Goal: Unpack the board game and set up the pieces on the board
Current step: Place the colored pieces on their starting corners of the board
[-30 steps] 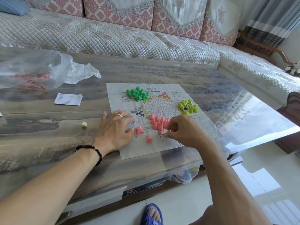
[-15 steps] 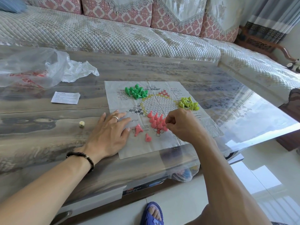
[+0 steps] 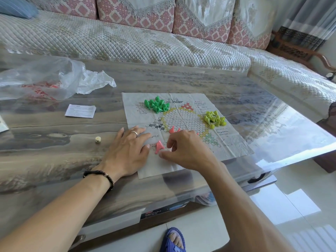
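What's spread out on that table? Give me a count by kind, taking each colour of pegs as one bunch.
Paper game board: 1
Plastic bag: 1
Slip of paper: 1
Die: 1
Green pegs: 1 bunch
Yellow pegs: 1 bunch
Pink pegs: 1 bunch, partly hidden by the right hand
Total: 7
A white thing cut off at the left edge is not counted.

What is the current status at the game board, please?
Left hand flat on paper board, steadying it. Right hand curled over loose pink pieces; grip unclear. Green pile and yellow pile unplaced. Nothing in the way.
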{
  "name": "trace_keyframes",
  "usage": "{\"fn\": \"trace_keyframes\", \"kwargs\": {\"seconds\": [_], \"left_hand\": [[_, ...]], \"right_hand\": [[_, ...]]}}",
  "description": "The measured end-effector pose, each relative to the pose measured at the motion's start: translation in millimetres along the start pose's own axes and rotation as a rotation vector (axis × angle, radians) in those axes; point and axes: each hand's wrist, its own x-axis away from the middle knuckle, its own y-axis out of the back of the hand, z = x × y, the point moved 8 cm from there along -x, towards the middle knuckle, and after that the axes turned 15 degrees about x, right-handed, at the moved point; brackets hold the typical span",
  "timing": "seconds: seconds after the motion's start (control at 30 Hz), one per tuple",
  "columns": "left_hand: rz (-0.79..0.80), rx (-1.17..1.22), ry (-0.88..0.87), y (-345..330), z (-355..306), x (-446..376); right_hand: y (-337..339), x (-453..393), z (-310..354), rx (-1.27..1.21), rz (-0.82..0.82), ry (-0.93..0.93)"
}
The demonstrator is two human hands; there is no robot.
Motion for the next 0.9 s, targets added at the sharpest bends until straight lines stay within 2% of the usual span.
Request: {"fn": "trace_keyframes", "kwargs": {"seconds": [0.17, 0.4, 0.5, 0.7, 0.9], "left_hand": [[0.010, -0.001, 0.003, -0.2, -0.8, 0.3], [-0.001, 0.000, -0.005, -0.8, 0.9, -0.8], [-0.006, 0.017, -0.003, -0.7, 1.1, -1.0], [0.000, 0.008, 0.006, -0.3, 0.6, -0.8], [0.002, 0.002, 0.004, -0.5, 1.1, -1.2]], "right_hand": [[-5.3, -3.0, 5.0, 0.007, 0.068, 0.002], [20.3, -0.3, -27.3, -0.192, -0.085, -0.083], [22.9, 1.2, -39.1, -0.157, -0.125, -0.101], [10.8, 1.8, -36.6, -0.005, -0.042, -0.081], [11.8, 1.1, -35.7, -0.020, -0.020, -0.089]]}}
